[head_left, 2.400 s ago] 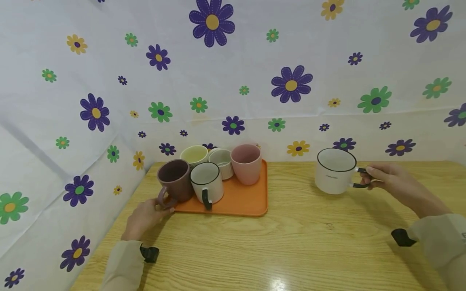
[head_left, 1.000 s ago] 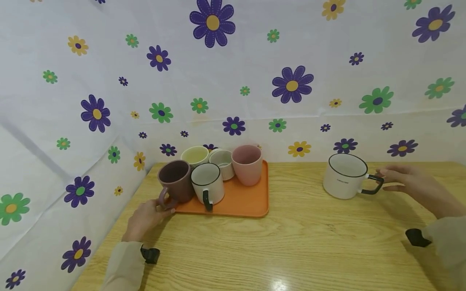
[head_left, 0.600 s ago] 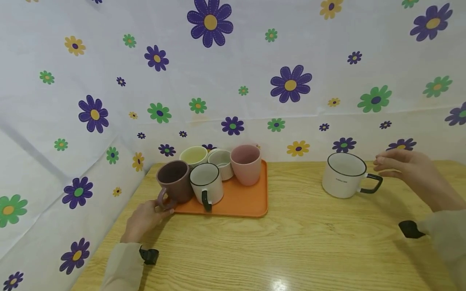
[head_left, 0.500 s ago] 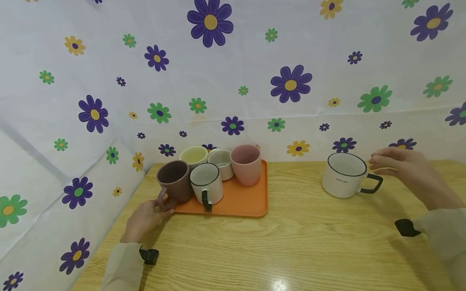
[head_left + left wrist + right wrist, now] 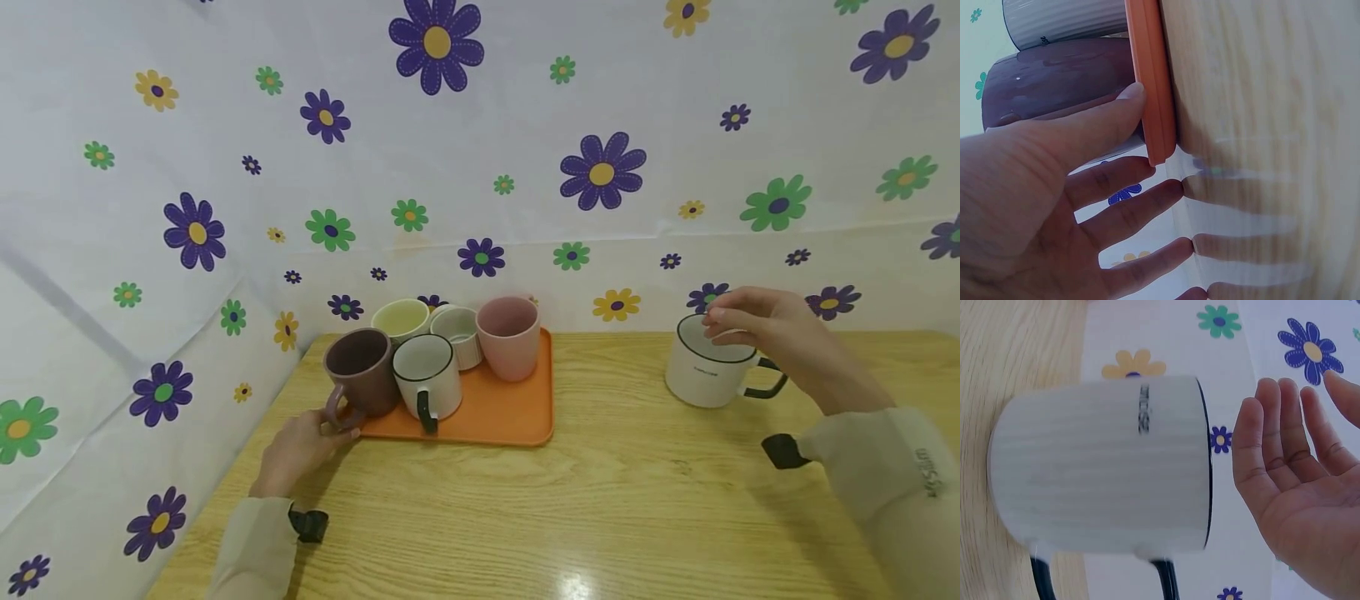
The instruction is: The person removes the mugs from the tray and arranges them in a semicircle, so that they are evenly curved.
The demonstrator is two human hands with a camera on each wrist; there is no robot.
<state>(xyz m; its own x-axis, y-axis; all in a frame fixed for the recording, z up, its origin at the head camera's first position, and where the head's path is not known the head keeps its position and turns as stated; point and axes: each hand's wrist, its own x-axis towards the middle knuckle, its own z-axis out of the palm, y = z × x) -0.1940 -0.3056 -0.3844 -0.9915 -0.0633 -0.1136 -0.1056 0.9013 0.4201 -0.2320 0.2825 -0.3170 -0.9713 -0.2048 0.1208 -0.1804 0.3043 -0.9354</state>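
1. Flower-printed cloth [image 5: 517, 125] hangs behind and to the left of our wooden surface [image 5: 600, 500], with purple, green and yellow blooms on white.
2. Near the surface's back edge, towards its left corner, we have an orange tray [image 5: 513, 412] lying flat.
3. Five vessels stand upright on it: a plum mug [image 5: 371, 383] at the tray's front left, a small white mug [image 5: 442, 390] with black rim and handle just beside it, a pale yellow cup [image 5: 400, 317] and a ribbed grey-white cup [image 5: 468, 350] behind, and a pink cup [image 5: 510, 350] towards the right.
4. Our left hand [image 5: 296, 454] is at the tray's front left corner, just beside the plum mug's handle. Its thumb lies on the tray's edge, the index fingertip meets the corner, and the other fingers spread loosely.
5. Right of the middle, close to the surface's back edge and well apart from the tray, we see a wide white mug [image 5: 708, 385] standing upright, its black handle towards the right edge.
6. Our right hand [image 5: 787, 342] hovers above that mug's rim, fingers gently bent and thumb apart, with nothing in its grasp.
7. Pale sleeves [image 5: 885, 467] cover both our forearms.
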